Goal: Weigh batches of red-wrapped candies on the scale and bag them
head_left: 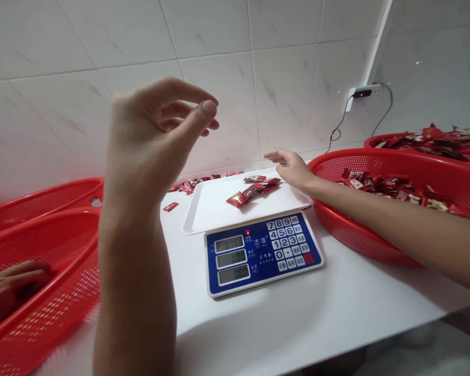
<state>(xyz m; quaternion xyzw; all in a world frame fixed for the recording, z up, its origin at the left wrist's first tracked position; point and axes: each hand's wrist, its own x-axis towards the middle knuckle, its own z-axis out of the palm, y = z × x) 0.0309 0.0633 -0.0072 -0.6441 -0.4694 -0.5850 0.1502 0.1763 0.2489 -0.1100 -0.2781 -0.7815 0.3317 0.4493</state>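
My left hand [160, 120] is raised in front of the tiled wall, its fingers loosely curved and the thumb close to the index fingertip. Nothing shows between them. Beyond the right end of the white tray [203, 209], my right hand [288, 164] hovers with fingers stretched out and no object visible in it. Several red-wrapped sweets [253, 192] lie in a small heap on the tray. The tray rests on a digital scale [264, 253] with a blue keypad panel; its three small displays are lit faintly, and the digits are hard to read.
A red basket [376, 256] on the right contains many wrapped sweets [399, 189], with another full basket [370, 141] behind it. Two red baskets stand left; another person's hand [15, 284] reaches into the nearer one [74, 261]. Loose sweets [188, 187] lie behind the tray.
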